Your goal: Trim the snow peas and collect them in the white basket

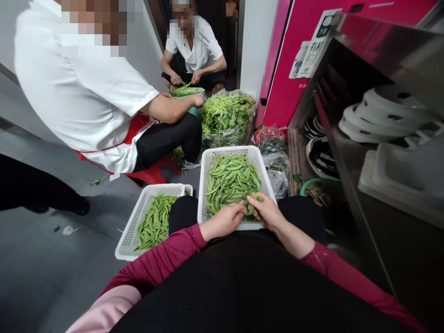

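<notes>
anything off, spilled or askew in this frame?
Minor only: green scraps and a pale bit lie on the grey floor. Both white baskets sit level, pods inside. Both hands pinch pods at the near basket's edge.

A smooth grey floor [41, 273] is stretching across the left side, catching a dull sheen from overhead light, with a few green scraps lying on it. A pale wall [9, 51] is running along the far left. A white pillar [256, 44] is standing at the back beside a bright pink cabinet [287, 60], which is carrying a white label [314, 46] with green print. On the right, a steel shelf unit [388, 51] is holding stacks of white plates [385, 115] and white trays [398, 178]. Behind the pillar a dark doorway [232, 37] is opening into shadow
</notes>
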A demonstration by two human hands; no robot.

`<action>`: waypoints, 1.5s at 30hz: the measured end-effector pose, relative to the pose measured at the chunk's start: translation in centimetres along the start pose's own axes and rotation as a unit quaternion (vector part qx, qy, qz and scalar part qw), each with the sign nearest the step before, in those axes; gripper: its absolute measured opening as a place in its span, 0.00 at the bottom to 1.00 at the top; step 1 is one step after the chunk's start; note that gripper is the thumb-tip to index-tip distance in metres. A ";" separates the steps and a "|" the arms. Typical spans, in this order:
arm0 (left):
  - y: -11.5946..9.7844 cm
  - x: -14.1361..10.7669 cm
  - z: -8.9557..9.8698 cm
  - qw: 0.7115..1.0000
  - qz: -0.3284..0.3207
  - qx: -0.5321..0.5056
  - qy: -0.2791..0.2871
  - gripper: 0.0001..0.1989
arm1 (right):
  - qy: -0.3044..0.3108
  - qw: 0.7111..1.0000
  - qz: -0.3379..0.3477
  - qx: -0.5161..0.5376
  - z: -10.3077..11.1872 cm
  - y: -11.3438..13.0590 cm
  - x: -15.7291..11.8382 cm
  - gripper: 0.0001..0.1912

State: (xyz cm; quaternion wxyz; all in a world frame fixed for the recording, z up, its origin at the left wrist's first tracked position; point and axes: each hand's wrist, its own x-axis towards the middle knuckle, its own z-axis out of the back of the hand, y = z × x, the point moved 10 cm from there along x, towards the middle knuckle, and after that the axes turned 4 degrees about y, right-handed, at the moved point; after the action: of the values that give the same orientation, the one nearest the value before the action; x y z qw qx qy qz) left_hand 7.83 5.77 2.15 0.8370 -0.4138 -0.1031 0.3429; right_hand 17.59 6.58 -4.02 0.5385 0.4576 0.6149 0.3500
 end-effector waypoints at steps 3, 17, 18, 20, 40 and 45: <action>-1.5 -0.1 -0.6 0.985 -0.035 0.168 0.005 0.08 | -0.011 1.000 0.003 -0.011 -0.4 0.2 -0.4 0.19; -2.2 0.5 -2.6 0.937 -0.055 0.343 0.038 0.11 | -0.082 0.993 0.010 -0.079 0.3 0.5 -0.8 0.19; -2.2 0.5 -2.6 0.939 -0.057 0.338 0.035 0.10 | -0.077 0.994 0.005 -0.078 0.2 0.3 -0.8 0.19; -2.2 0.6 -1.9 0.948 -0.046 0.314 0.012 0.09 | -0.043 0.998 -0.011 -0.053 -0.2 -0.3 -0.7 0.19; 1.0 0.5 -2.5 0.970 0.109 -0.219 -0.005 0.09 | -0.061 0.996 0.040 -0.046 -0.3 0.6 -1.7 0.18; 0.4 0.7 -2.2 0.972 0.085 -0.221 0.001 0.10 | -0.138 0.970 0.121 -0.163 1.2 3.6 -2.4 0.17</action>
State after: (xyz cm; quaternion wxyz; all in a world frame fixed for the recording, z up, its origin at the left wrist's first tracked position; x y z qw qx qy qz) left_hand 9.16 5.06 0.42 0.6926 -0.5963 -0.1403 0.3808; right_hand 19.41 5.49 -0.04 0.6391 0.4783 0.4098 0.4414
